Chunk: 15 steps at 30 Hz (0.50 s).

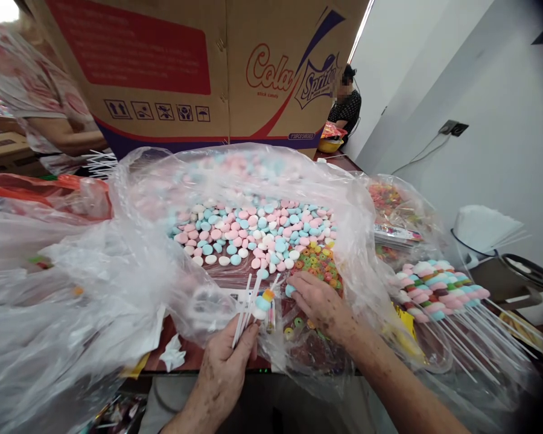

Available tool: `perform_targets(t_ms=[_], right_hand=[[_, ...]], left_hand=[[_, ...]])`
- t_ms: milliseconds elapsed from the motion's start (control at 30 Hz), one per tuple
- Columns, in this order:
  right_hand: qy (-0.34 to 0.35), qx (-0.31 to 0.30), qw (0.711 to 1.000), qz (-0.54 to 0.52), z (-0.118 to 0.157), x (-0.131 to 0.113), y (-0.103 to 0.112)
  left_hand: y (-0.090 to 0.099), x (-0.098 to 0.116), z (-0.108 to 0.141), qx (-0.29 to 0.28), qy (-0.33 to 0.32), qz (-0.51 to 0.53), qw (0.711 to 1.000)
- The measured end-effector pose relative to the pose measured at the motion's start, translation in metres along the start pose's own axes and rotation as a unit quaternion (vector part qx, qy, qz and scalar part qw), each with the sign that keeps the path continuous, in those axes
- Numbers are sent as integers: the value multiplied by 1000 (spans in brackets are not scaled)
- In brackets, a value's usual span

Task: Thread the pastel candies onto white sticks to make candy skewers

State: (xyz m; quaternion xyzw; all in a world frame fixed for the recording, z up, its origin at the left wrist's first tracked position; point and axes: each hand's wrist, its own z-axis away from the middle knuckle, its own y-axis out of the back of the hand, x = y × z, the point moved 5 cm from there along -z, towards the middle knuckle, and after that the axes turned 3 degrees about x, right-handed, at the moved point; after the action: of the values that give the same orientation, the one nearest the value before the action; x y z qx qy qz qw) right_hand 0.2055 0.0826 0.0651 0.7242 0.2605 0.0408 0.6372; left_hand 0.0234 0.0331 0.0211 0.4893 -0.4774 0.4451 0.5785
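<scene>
Several white sticks [245,310] are gripped in my left hand [230,355], near the table's front edge. One of them carries threaded candies [261,306], white and blue with an orange-yellow ring on top. To the right, my right hand [321,304] has its fingertips closed on a light blue candy [290,290], beside a pile of fruit-coloured ring candies [319,262]. Beyond both hands, pink, blue and white candies [253,232] lie spread inside a large clear plastic bag [357,223].
A large cardboard box [163,72] stands behind the bag. Finished candy skewers [443,289] lie at the right, near a dark container [502,280]. Crumpled plastic [95,277] covers the left side. Two people are beyond the box. A crumpled tissue [172,354] lies at the front edge.
</scene>
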Motion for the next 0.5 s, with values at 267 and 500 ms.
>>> perform_targets(t_ms=[267,500], right_hand=[[40,30,992,118,4,-4,-4],[28,105,989,105,5,-8,-13]], left_hand=[[1,7,1,26,6,5,1000],[1,8,0,3,-3,-26,1000]])
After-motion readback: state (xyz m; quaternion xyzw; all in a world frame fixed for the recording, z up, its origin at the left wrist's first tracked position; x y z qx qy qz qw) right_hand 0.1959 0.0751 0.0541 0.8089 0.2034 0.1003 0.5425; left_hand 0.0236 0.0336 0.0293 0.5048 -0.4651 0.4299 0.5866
